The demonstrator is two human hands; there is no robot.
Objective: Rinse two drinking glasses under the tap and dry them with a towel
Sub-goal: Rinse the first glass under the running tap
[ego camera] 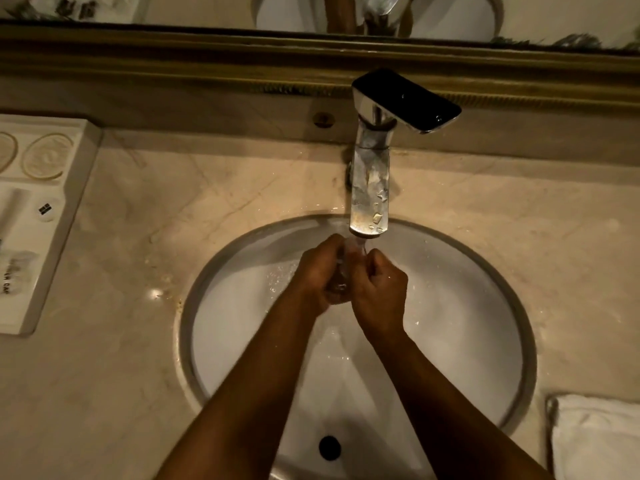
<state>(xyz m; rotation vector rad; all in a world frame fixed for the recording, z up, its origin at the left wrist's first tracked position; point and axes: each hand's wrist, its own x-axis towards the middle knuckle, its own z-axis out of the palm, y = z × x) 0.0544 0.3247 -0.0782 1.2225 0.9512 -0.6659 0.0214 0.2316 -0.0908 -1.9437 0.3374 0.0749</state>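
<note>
A clear drinking glass (343,268) is held between both hands over the white round sink (485,341), right under the chrome tap (370,188). Water runs from the spout onto the glass and splashes into the basin. My left hand (317,271) grips the glass from the left, and my right hand (379,289) grips it from the right. Most of the glass is hidden by my fingers. A folded white towel (595,441) lies on the counter at the lower right. No second glass is in view.
The marble counter (138,271) surrounds the sink. A white amenity tray (38,216) with round soaps sits at the left edge. A gold-framed mirror (311,12) runs along the back wall. The dark overflow hole (329,447) shows on the sink's near wall.
</note>
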